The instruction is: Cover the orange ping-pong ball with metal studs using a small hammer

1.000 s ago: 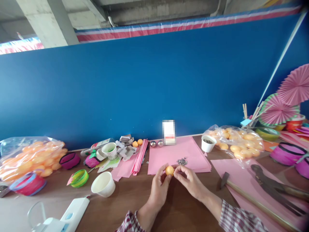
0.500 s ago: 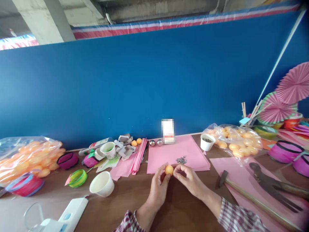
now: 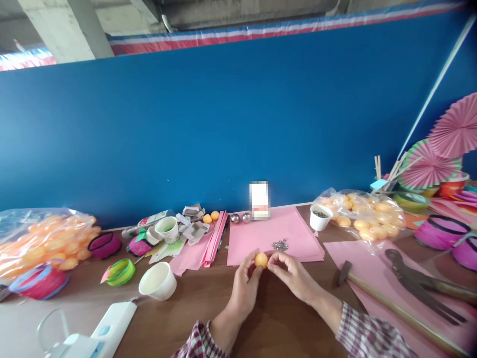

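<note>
Near six o'clock, your left hand (image 3: 244, 287) is pinching a probably light ball (image 3: 261, 259), sides being best; right hand (image 3: 297, 279), can't tell.

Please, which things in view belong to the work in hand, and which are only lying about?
Probably in the work:
orange ball, held by the left hand
small shiny pieces, just beyond the right hand

Probably only lying about:
hammer
pink paper fans
wooden sticks

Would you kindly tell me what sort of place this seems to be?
Probably a craft workspace: pink paper sheets, pleated paper fans and a wooden-handled hammer are all in view.
</note>
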`<state>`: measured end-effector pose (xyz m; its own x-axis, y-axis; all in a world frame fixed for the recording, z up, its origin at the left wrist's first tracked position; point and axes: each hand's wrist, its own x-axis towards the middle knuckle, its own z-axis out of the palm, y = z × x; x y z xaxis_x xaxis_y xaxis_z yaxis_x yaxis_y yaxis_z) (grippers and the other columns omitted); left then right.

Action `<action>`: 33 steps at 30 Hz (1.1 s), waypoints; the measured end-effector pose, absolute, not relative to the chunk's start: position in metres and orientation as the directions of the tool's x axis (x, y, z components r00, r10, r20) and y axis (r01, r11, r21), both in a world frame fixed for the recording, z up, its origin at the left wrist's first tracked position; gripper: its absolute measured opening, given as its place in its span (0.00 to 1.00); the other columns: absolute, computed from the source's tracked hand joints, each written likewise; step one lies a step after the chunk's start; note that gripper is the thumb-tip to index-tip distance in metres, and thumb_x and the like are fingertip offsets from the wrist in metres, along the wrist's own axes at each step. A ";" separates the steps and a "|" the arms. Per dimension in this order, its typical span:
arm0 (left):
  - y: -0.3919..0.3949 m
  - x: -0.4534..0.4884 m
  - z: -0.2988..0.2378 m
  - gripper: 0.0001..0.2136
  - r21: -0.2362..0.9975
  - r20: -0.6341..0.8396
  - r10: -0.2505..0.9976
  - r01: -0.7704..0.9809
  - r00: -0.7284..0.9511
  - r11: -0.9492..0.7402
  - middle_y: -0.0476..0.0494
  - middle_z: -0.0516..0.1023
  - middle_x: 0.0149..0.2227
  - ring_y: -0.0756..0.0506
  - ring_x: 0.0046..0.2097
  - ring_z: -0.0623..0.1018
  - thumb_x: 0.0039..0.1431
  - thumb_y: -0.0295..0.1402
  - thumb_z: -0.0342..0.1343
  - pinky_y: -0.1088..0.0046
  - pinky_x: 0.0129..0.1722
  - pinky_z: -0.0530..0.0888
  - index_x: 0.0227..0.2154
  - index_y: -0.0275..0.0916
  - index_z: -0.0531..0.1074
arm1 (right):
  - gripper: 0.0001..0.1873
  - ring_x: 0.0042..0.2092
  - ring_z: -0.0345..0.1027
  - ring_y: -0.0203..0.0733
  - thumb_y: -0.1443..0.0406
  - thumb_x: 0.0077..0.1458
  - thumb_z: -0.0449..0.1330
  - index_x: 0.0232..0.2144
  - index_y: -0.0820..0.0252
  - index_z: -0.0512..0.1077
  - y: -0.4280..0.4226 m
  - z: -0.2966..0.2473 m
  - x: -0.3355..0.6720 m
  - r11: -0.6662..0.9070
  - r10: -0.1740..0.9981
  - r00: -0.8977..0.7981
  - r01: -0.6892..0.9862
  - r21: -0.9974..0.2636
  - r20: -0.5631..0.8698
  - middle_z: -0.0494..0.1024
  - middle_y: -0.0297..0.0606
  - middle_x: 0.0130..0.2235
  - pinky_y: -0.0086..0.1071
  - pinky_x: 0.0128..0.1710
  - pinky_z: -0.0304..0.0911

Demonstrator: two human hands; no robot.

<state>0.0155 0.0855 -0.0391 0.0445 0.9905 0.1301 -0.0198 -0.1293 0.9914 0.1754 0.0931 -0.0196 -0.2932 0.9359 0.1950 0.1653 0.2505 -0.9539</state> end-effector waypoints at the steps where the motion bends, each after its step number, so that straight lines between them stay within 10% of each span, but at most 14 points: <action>1: 0.086 0.016 -0.039 0.18 0.991 0.133 0.990 -0.018 0.047 -0.132 0.43 0.75 0.48 0.42 0.50 0.72 0.53 0.33 0.56 0.64 0.53 0.67 0.48 0.40 0.69 | 0.09 0.45 0.66 0.43 0.59 0.54 0.55 0.29 0.59 0.68 0.093 -0.019 0.175 0.250 0.936 -0.292 0.165 -0.954 0.195 0.73 0.39 0.45 0.35 0.47 0.59; 33: 0.082 0.018 -0.041 0.16 0.974 0.206 0.978 0.088 0.044 -0.209 0.43 0.75 0.48 0.42 0.51 0.72 0.55 0.29 0.53 0.62 0.54 0.67 0.47 0.40 0.70 | 0.12 0.35 0.68 0.42 0.55 0.49 0.59 0.28 0.58 0.71 0.099 -0.032 0.179 0.174 0.968 -0.227 0.310 -0.935 0.105 0.77 0.35 0.32 0.34 0.38 0.63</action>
<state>0.0182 0.0819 -0.0409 0.0437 0.9776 0.2058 0.0884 -0.2089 0.9739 0.1795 0.0986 -0.0318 -0.2274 0.9682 0.1045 0.3096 0.1736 -0.9349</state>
